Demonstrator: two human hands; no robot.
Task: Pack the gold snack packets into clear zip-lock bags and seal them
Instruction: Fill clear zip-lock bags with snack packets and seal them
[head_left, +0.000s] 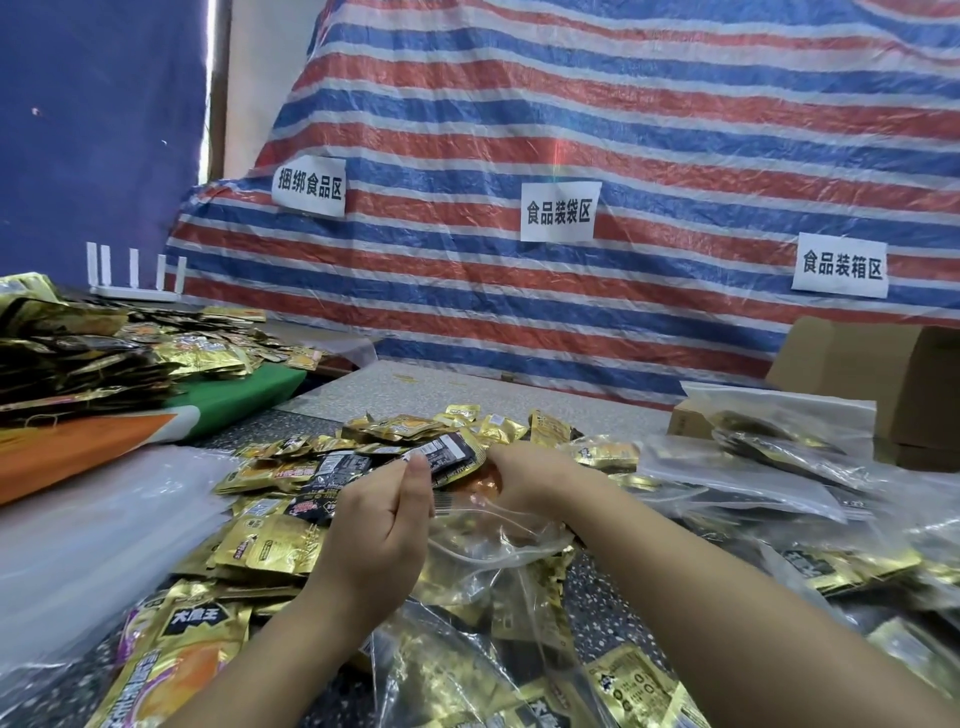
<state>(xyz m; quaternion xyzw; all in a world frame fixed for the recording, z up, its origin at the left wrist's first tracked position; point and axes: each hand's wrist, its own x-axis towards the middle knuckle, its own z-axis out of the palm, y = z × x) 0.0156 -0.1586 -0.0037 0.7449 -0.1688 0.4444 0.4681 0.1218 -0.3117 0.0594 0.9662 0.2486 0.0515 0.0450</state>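
Head view, 1 frame. Both forearms reach in from the bottom edge over the table (519, 395), a speckled grey top.

Left hand (387, 512): side-on, thumb edge up, fingers together and pointing forward. The fingertips (417, 466) meet the near end of a dark-backed packet (451, 452) that lies tilted on top of the pile. Pinching or only touching: cannot tell, the far side of the fingers is hidden.

Right hand (524, 475): palm down, fingers bent over the far end of the same packet and onto the pile. A firm grip is not visible; cannot tell.

Open bag (493, 540): clear zip-lock, crumpled, directly below and between the 2 hands, its mouth toward them. Gold shows through the film, but whether from packets inside it or beneath it I cannot tell.

Pile (405, 441): loose gold packets, some face down showing black printed backs, heaped from mid-table toward the left forearm.

Filled bags (769, 452): several clear bags with packets inside, overlapping, to the right of the right forearm; more lie near the bottom edge.

Empty bags (98, 525): flat stack of clear film, left of the pile.

Large pouch (182, 660): gold with orange print, bottom left, partly under the left forearm.

Box (883, 374): brown cardboard, far right, behind the filled bags.

Tarp (571, 130): red, white and blue stripes behind the table, with 3 paper signs (560, 211) fixed to it.
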